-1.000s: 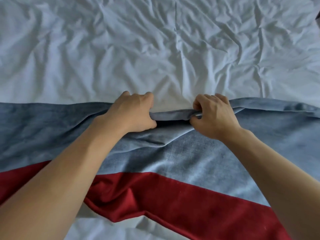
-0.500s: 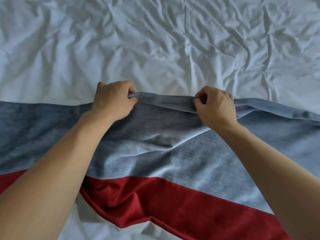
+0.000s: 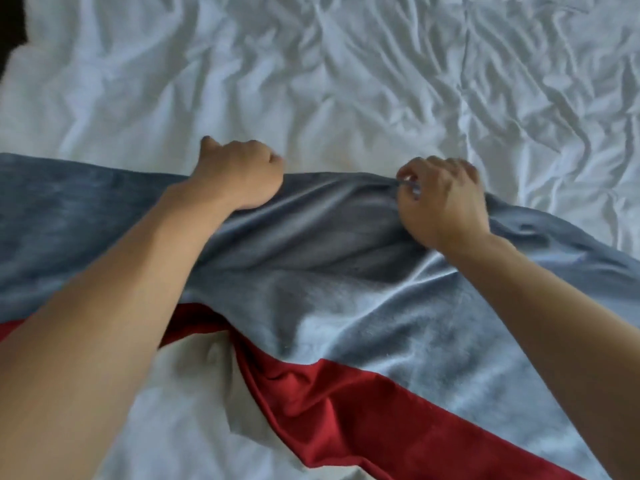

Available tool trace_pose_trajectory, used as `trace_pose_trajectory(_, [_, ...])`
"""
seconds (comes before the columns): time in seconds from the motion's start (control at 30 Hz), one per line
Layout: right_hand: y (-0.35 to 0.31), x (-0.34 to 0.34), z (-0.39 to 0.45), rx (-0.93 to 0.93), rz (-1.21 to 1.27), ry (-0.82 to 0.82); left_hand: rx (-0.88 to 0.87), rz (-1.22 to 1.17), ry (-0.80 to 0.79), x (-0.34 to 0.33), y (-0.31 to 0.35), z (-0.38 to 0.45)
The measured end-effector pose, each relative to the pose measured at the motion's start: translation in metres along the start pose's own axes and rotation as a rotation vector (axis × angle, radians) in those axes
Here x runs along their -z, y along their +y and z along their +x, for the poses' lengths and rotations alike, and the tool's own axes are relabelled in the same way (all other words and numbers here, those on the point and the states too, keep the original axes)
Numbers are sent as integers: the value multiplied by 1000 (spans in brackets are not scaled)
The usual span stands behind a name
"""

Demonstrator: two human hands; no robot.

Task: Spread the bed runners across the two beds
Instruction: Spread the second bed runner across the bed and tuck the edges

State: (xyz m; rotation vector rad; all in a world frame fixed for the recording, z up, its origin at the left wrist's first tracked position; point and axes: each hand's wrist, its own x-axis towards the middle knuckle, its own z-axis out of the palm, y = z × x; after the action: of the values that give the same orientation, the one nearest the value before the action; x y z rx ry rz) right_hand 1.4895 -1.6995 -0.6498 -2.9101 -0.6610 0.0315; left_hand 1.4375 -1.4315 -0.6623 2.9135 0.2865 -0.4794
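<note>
Your left hand [image 3: 239, 174] and right hand [image 3: 441, 199] both clench the far edge of the blue-grey bed runner [image 3: 346, 271], mid-frame on the white sheet [image 3: 311, 81]. Uneven pull prob skews it; red band [image 3: 346, 410] at lower centre is already bunched, could fold under.

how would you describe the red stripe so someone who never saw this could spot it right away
A wrinkled white bed sheet fills the view, and a wide blue-grey bed runner lies across it, gripped at its far edge by the left hand and right hand. The red stripe borders the runner's near edge, running diagonally to the lower right. It is the only red cloth there.
</note>
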Motion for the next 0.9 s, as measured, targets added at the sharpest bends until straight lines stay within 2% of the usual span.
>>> trace_pose_trajectory(0.17, [-103,-23,15,30,176,-73,149,49,-138,17,-119,-27])
trace_pose_trajectory(0.3, [-157,-37,34,3,231,-161,173,41,-20,12,-188,-40])
trace_pose_trajectory(0.37, [-174,-43,41,-19,286,-205,164,12,81,8,-204,-41])
trace_pose_trajectory(0.47, [-189,-50,46,37,222,-184,126,-23,180,9,-218,-31])
trace_pose_trajectory(0.63, [-200,-52,64,4,124,-131,107,-128,159,12,-236,-9])
trace_pose_trajectory(0.8, [-244,-66,59,126,155,-126,229,-145,154,7,-286,-32])
trace_pose_trajectory(0.9, [-276,-74,63,166,166,-106,233,-147,189,6,-308,-42])
